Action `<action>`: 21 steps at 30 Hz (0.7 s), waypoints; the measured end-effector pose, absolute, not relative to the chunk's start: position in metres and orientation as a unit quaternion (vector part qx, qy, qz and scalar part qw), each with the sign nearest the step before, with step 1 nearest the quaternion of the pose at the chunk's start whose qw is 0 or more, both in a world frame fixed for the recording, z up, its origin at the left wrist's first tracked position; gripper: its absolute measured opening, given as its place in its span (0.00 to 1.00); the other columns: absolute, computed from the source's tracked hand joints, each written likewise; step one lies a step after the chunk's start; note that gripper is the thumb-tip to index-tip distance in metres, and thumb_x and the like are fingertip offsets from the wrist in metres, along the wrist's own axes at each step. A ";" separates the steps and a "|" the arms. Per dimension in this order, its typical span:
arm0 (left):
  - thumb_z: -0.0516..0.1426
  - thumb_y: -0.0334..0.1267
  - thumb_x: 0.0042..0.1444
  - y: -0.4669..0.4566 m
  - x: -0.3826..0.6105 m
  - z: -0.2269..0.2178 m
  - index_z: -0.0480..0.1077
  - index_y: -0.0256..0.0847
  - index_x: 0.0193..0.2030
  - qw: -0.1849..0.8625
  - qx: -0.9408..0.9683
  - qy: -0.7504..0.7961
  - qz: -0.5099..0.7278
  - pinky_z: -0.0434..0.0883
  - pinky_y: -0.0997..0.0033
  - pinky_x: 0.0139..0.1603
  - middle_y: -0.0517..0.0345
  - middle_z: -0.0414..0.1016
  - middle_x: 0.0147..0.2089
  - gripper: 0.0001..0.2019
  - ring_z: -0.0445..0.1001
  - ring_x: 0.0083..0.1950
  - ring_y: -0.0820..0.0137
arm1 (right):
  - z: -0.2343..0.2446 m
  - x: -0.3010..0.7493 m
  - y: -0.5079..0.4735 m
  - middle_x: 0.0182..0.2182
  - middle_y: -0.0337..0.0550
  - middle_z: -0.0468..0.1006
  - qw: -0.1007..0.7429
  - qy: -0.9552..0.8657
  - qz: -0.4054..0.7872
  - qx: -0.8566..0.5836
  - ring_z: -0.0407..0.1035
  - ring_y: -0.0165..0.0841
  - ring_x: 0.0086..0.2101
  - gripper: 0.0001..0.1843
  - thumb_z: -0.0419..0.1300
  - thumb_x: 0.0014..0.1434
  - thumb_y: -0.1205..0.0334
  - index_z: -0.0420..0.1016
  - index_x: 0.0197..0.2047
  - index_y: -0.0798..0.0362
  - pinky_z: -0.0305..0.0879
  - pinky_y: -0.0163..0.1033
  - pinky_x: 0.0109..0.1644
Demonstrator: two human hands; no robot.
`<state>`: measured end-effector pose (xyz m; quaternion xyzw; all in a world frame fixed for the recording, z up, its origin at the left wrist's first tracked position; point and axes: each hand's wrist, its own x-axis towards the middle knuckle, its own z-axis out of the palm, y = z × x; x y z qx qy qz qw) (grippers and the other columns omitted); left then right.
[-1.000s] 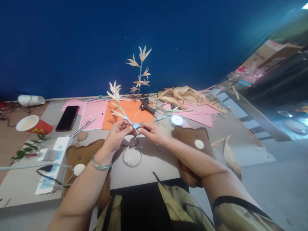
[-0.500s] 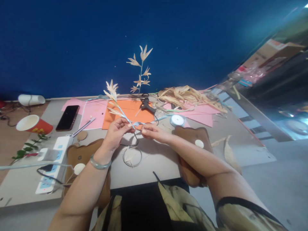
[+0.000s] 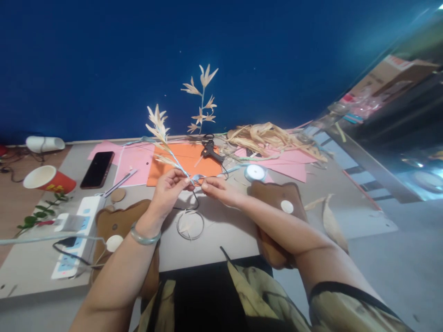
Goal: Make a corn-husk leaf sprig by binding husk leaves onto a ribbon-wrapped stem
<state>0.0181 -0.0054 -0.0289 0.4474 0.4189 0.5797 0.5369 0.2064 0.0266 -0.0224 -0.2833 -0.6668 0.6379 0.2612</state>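
Cup (image 3: 58,182), red outside, pale inside; left hand (image 3: 170,189) pinches flower stem (image 3: 178,165).

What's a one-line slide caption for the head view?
Left hand holds a pale flower by its blue stem, right hand close beside, glue gun beyond.

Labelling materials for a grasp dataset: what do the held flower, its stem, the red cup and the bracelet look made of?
Flower: maybe dried husk; matte, pale, pointed petals.
Stem: core hidden; light-blue wrap, probably ribbon or tape.
Red cup: likely paper; thin wall, white inside, printed outside.
Bracelet: possibly polished stone or glass; pale grey-green, glossy.
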 end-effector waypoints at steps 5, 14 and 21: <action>0.64 0.39 0.48 -0.006 0.019 -0.027 0.69 0.37 0.35 0.547 0.448 0.416 0.572 0.75 0.71 0.35 0.59 0.76 0.26 0.12 0.76 0.27 0.72 | -0.021 0.205 0.025 0.22 0.33 0.57 0.280 -0.694 0.588 -0.307 0.51 0.25 0.24 0.24 0.54 0.57 0.40 0.61 0.27 0.55 0.47 0.33 0.28; 0.65 0.40 0.46 -0.008 0.022 -0.023 0.69 0.37 0.34 0.560 0.435 0.429 0.560 0.74 0.71 0.34 0.59 0.76 0.26 0.13 0.76 0.27 0.72 | -0.028 0.204 0.024 0.22 0.34 0.57 0.299 -0.713 0.555 -0.307 0.51 0.26 0.25 0.24 0.54 0.58 0.40 0.61 0.27 0.54 0.49 0.33 0.29; 0.65 0.41 0.47 -0.008 0.024 -0.028 0.68 0.38 0.34 0.573 0.437 0.422 0.550 0.73 0.71 0.35 0.58 0.76 0.27 0.13 0.76 0.28 0.71 | -0.028 0.203 0.025 0.24 0.36 0.61 0.304 -0.717 0.548 -0.305 0.54 0.27 0.26 0.24 0.55 0.58 0.40 0.65 0.29 0.56 0.52 0.33 0.31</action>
